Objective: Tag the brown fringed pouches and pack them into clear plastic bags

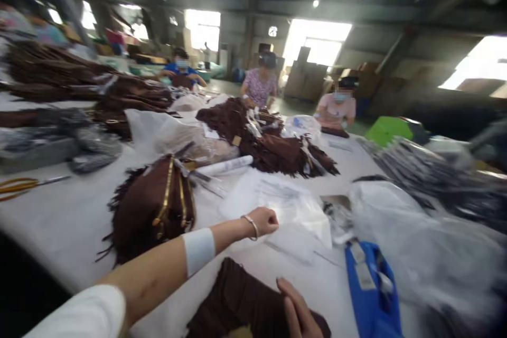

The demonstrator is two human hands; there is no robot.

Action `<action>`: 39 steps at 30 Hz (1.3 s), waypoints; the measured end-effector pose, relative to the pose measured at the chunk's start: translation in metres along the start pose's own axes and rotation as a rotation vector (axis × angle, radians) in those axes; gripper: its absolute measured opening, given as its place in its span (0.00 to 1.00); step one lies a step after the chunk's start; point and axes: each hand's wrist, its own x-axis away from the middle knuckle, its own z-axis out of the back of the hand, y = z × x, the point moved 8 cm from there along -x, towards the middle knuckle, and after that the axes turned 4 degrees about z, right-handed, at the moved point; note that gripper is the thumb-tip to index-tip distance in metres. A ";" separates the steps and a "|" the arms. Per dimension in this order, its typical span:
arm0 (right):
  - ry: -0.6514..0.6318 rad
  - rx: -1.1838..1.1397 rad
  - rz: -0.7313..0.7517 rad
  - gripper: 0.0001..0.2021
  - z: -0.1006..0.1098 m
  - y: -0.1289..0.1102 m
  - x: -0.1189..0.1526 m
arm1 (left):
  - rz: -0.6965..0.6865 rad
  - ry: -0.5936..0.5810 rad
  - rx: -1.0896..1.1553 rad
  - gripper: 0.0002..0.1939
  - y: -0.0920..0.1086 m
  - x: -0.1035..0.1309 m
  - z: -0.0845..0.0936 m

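Observation:
My left hand (pixel 264 221) reaches forward over the table with its fingers curled closed, at the near edge of some clear plastic bags (pixel 285 195). Whether anything is between those fingers is hidden. Close to me at the bottom, a dark brown fabric bag (pixel 237 301) lies on the table. Over its right side rests my right hand (pixel 299 311), fingers stretched out and partly cut off by the frame. Left of my forearm stands a fuller brown bag (pixel 146 206) with gold zips and fringe.
To the right is a blue plastic object (pixel 372 285) with white labels, beside a large translucent plastic bag (pixel 428 237). Fringed brown bags (pixel 273 148) are heaped farther back. Yellow-handled scissors (pixel 24 186) lie at left. Several people sit across the white table (pixel 79 216).

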 end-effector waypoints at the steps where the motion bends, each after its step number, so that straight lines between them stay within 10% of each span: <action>1: 0.033 -0.086 -0.085 0.22 0.007 0.001 0.003 | -0.032 -0.007 0.028 0.08 0.004 0.002 -0.007; 6: 0.063 -0.424 -0.245 0.22 0.000 -0.014 -0.008 | -0.119 -0.019 0.112 0.11 0.023 0.040 -0.035; 11: 0.130 -0.260 -0.224 0.16 0.006 -0.022 0.001 | -0.151 0.027 0.032 0.09 0.039 0.066 -0.045; 21: 0.194 -0.467 -0.267 0.12 0.018 0.003 0.032 | -0.026 0.218 -0.215 0.09 0.025 0.058 -0.021; 23: 0.029 -0.522 -0.362 0.12 0.009 -0.001 0.043 | -0.014 0.257 -0.246 0.11 0.025 0.057 -0.015; 26: -0.312 -0.252 -0.188 0.14 0.004 -0.052 0.047 | -0.077 0.270 -0.289 0.10 0.037 0.060 -0.016; 30: 0.020 0.472 0.446 0.15 0.045 -0.136 0.012 | -0.316 0.347 -0.439 0.08 0.067 0.077 -0.025; 35: -0.097 0.961 0.398 0.17 0.039 -0.108 -0.046 | -0.471 0.343 -0.550 0.13 0.067 0.094 -0.036; 39: -0.118 0.981 0.396 0.21 0.047 -0.087 -0.050 | -0.202 0.162 -0.495 0.07 0.016 0.081 -0.024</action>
